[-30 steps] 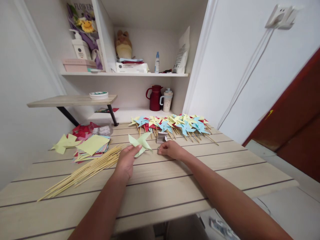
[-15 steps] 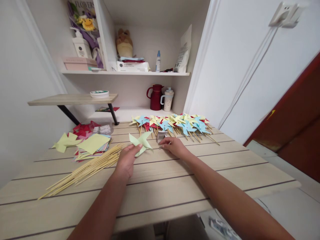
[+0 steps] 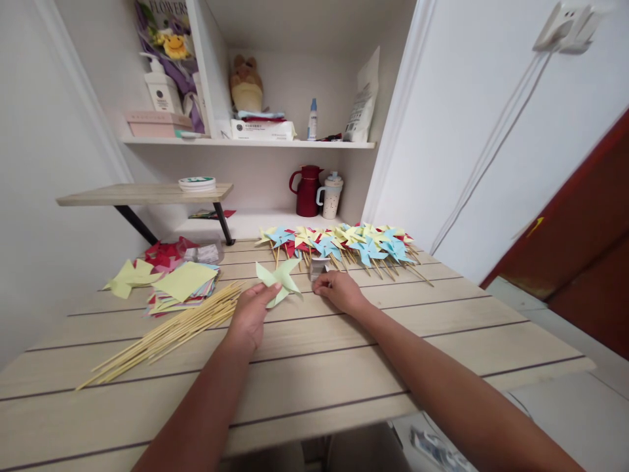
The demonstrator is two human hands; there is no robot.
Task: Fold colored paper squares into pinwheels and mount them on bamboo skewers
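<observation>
My left hand (image 3: 250, 313) holds a pale green paper pinwheel (image 3: 279, 279) just above the wooden table (image 3: 314, 354). My right hand (image 3: 339, 290) rests on the table to the right of it, fingertips pinched together at a small silvery box (image 3: 319, 267). Whether it grips a pin I cannot tell. A row of finished pinwheels on sticks (image 3: 344, 244), blue, yellow and red, lies behind both hands.
A bundle of bamboo skewers (image 3: 167, 333) lies left of my left hand. Stacked coloured paper squares (image 3: 183, 288) and cut yellow and red pieces (image 3: 142, 265) lie further left. A red jug (image 3: 307, 191) and a cup (image 3: 330, 195) stand at the back under shelves.
My right hand has moved a little up and closer to the small box, fingers pinching. The left hand keeps the green pinwheel almost still.
</observation>
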